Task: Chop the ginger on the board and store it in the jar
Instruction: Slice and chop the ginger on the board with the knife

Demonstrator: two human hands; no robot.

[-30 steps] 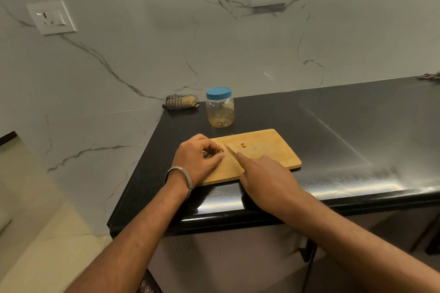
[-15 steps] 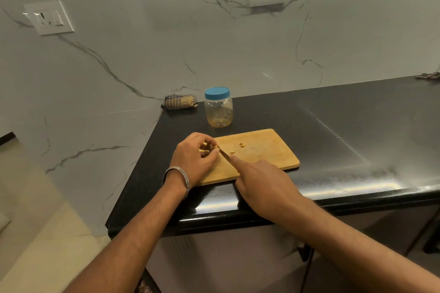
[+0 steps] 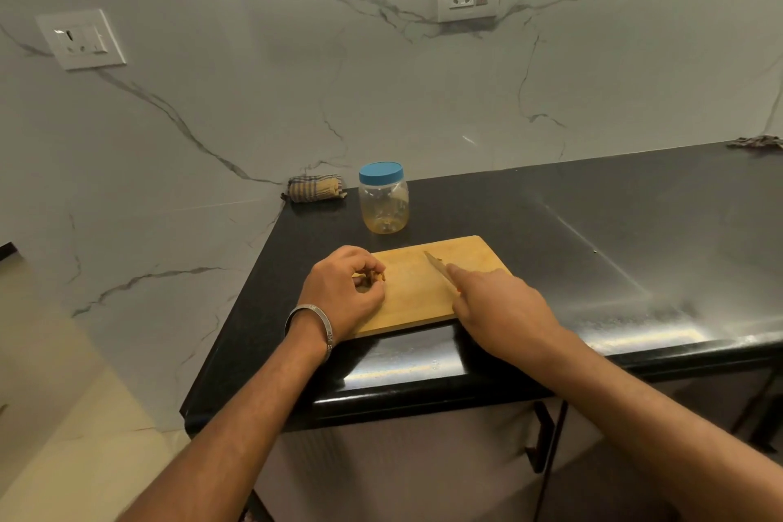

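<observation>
A wooden cutting board (image 3: pixel 417 297) lies near the front edge of the black counter. My left hand (image 3: pixel 343 295) rests on its left end with fingers curled round a piece of ginger (image 3: pixel 375 278), mostly hidden. My right hand (image 3: pixel 502 314) grips a small knife (image 3: pixel 438 267), index finger laid along the blade's back; the blade points up-left over the board, apart from the ginger. A few cut ginger bits lie by the blade tip. Behind the board stands a clear plastic jar (image 3: pixel 384 206) with a blue lid (image 3: pixel 380 172) on it.
A rolled checked cloth (image 3: pixel 314 188) lies against the wall left of the jar. Another cloth (image 3: pixel 756 142) sits at the far right of the counter (image 3: pixel 614 233). The counter's left edge drops off beside the board. Two wall sockets are above.
The knife has moved right, away from the ginger and my left hand, toward the middle of the board. My left hand has stayed on the ginger.
</observation>
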